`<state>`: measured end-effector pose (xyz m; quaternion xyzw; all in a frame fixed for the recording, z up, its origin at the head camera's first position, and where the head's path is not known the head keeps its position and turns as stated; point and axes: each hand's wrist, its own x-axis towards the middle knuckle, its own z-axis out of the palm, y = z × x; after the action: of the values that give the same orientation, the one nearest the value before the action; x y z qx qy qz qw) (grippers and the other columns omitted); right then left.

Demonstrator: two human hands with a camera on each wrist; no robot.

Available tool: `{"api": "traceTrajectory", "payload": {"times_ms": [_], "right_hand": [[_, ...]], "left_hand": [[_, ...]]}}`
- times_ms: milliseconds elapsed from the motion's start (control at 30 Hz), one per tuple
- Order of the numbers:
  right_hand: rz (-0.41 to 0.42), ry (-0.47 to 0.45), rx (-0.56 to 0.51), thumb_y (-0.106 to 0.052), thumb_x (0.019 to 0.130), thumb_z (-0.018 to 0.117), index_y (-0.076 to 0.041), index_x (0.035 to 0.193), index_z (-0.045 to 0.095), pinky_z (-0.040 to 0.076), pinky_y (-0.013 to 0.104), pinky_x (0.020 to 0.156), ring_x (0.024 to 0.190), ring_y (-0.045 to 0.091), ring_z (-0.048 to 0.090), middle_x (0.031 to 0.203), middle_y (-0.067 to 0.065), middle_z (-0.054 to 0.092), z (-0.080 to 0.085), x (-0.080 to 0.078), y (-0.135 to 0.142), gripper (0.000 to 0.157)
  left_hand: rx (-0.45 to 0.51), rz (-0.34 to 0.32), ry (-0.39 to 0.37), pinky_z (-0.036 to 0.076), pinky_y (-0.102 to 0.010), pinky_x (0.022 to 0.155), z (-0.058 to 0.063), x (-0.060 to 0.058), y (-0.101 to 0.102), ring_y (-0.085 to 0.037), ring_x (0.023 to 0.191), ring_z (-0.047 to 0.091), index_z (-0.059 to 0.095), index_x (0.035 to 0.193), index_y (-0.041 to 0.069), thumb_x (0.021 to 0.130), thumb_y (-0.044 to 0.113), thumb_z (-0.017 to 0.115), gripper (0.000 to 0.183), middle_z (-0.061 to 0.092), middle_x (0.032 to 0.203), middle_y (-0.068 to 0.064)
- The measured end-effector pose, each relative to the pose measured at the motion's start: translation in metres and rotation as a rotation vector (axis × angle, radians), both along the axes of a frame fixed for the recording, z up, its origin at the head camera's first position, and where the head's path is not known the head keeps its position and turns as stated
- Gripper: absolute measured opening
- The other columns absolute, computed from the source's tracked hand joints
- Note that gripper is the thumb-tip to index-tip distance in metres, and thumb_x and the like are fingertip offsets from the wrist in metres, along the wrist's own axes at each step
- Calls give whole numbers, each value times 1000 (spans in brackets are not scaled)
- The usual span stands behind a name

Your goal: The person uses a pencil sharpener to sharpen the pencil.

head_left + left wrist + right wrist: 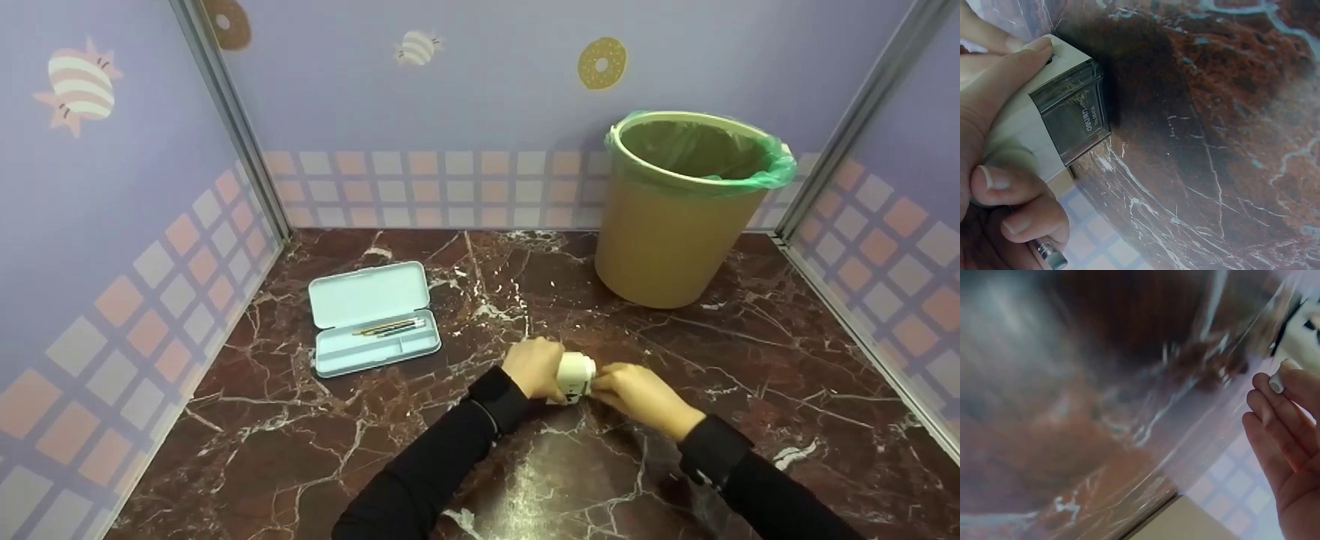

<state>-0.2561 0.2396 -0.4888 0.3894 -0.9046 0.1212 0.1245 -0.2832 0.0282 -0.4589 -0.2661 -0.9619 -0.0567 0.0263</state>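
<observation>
A cream pencil sharpener [574, 371] lies on the table in front of the person, gripped by the left hand [534, 367]. Its dark see-through shavings drawer [1075, 109] faces the left wrist camera, with some shavings inside. Below the curled left fingers, the metal-banded end of a pencil [1051, 256] pokes out; the rest is hidden by the hand. On the sharpener's other side, thumb and forefinger of the right hand [637, 391] pinch a small white crank knob [1276, 385]. The other right fingers are loosely extended in the right wrist view.
To the left lies an opened light-blue pencil case [367, 296] with several pencils [390, 327] inside. A tan bin [667, 240] lined with a green bag stands at the back right. Walls [450, 105] enclose the dark marbled table [285, 450] at the back and sides.
</observation>
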Motion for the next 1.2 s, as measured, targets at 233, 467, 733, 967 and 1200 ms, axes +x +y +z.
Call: {"api": "traceTrajectory", "payload": {"times_ms": [233,467,733,967,1200], "right_hand": [[-6,43,-24,-10,85,79,-12,88,77,58,31,67,74,15,68,84,0,71,8,22,3,4],[15,123,-90,-9,82,82,-9,96,79,59,31,69,77,14,69,88,0,74,30,31,7,15],[-48,198,-102,-8,82,82,-7,101,79,61,34,73,81,17,71,92,4,75,52,22,7,19],[-127,208,-119,-12,87,79,-9,100,80,60,36,75,85,19,71,92,4,75,56,3,1,14],[-161,179,-103,-12,89,76,-6,105,80,61,39,79,90,24,72,97,8,76,54,-9,-1,18]], "left_hand": [[-11,-4,8,60,-38,66,1,0,0,-21,82,74,72,94,13,60,43,95,51,77,91,-3],[-15,-5,25,61,-40,67,3,-1,-1,-22,84,75,73,95,12,60,44,95,52,77,92,-3],[-26,-27,30,61,-39,67,1,-1,1,-22,83,74,73,96,12,59,43,96,53,78,93,-4],[-17,-27,23,61,-39,67,1,-1,1,-22,82,74,73,95,12,59,43,96,53,78,92,-4],[-9,-28,21,61,-39,66,1,-1,0,-23,81,74,72,93,12,59,43,96,52,77,91,-5]]}}
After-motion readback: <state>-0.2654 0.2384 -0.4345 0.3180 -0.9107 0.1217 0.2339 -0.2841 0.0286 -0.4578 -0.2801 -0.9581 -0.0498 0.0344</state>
